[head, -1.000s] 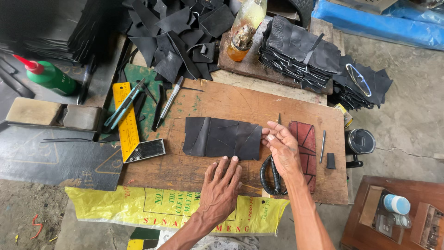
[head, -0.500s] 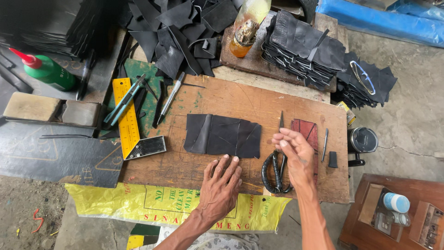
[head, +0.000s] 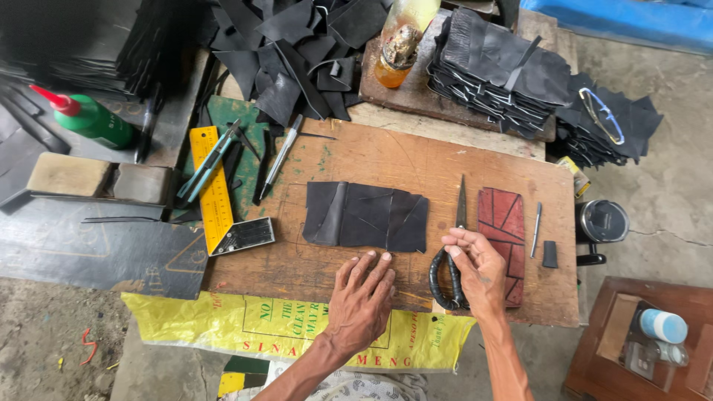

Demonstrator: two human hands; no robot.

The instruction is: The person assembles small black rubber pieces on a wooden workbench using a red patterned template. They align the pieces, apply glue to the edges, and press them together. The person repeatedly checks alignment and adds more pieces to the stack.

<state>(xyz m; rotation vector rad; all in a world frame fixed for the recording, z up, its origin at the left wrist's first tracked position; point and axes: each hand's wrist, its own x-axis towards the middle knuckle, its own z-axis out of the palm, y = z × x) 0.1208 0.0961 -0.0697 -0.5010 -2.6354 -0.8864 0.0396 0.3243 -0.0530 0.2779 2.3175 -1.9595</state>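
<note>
A flat black leather piece (head: 366,216) made of joined patches lies in the middle of a wooden work board (head: 371,160). My left hand (head: 362,298) rests flat on the board just below the leather, fingers spread, holding nothing. My right hand (head: 479,269) lies on the black-wrapped handles of a pair of scissors (head: 454,249), whose blades point away from me. Beside the scissors on the right lies a dark red scored block (head: 501,236).
A yellow ruler (head: 212,187), pens and a small dark plate (head: 249,235) lie at the board's left. Black leather scraps (head: 297,44) and stacked pieces (head: 490,67) sit behind. A green glue bottle (head: 89,119), an oily bottle (head: 399,41) and a dark cup (head: 601,220) stand around.
My right hand has moved from the leather's right edge down onto the scissor handles. The left hand has stayed flat on the board.
</note>
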